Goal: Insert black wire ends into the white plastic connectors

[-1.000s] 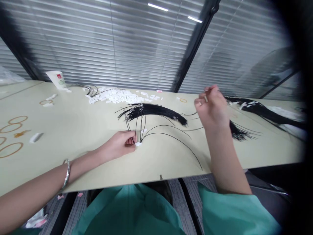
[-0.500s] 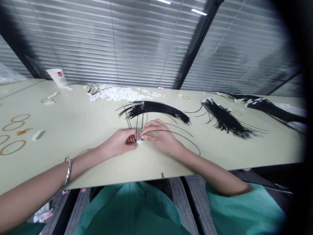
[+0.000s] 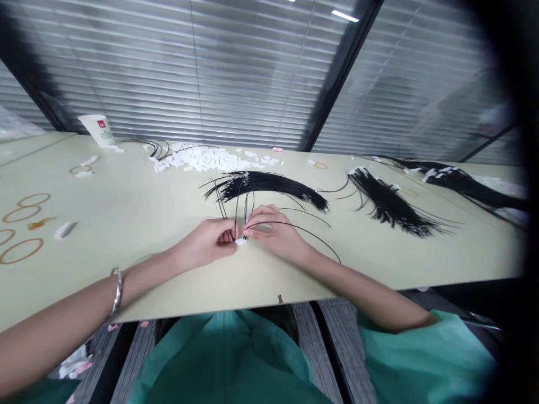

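Near the middle of the table, my left hand (image 3: pixel 213 241) is closed round several thin black wires that rise out of its fingers. Just right of it, my right hand (image 3: pixel 273 231) pinches a black wire (image 3: pixel 314 231), which curves off over the wrist to the right. A small white piece (image 3: pixel 240 241) lies between the two sets of fingertips, with a dark wire end beside it. Behind my hands rests a bundle of black wires (image 3: pixel 273 184) with silvery ends.
A heap of white pieces (image 3: pixel 206 159) lies at the back, near a paper cup (image 3: pixel 99 130). More black wire bundles (image 3: pixel 389 203) are on the right. Tan rubber bands (image 3: pixel 22 251) and a white piece (image 3: pixel 65 230) lie at the left. The table edge (image 3: pixel 202 315) is close to me.
My hands stay almost in place, still close together. The wire from my right hand arcs slightly lower, and its far end has shifted a little to the left.
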